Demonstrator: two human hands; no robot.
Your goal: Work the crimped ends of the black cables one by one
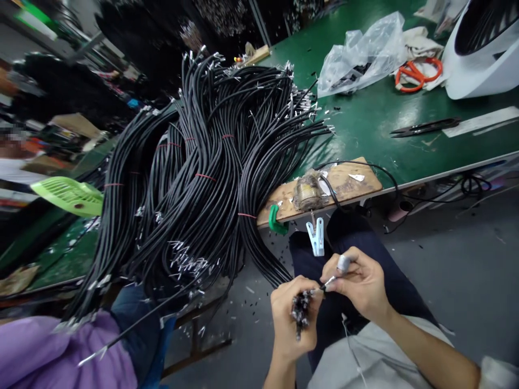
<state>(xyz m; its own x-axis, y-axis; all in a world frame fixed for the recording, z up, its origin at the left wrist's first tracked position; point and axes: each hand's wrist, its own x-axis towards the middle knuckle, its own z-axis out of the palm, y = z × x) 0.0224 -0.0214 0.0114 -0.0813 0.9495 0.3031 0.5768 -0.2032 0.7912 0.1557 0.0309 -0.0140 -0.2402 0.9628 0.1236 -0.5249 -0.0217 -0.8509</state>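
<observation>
My left hand [294, 319] is wrapped round a bundle of black cables [261, 237], whose cut ends poke out of the fist. Beside it my right hand [360, 283] pinches the pale stripped end of one cable [329, 282] between thumb and fingers. A grey wrap [344, 263] covers one fingertip of that hand. Just beyond my hands, a light blue clothes peg [316, 236] sticks out from a small motor-like device [308, 192] on a wooden board [352, 181]. A green clamp [278, 220] grips the board's edge.
Large heaps of black cables [206, 156], tied with red bands, cover the green table [365, 129]. Towards the right lie a plastic bag [365, 54], orange-handled scissors [419, 74], dark tweezers-like tool [425, 127] and a white fan-like housing [482, 59]. A person in a purple top [68, 351] sits at left.
</observation>
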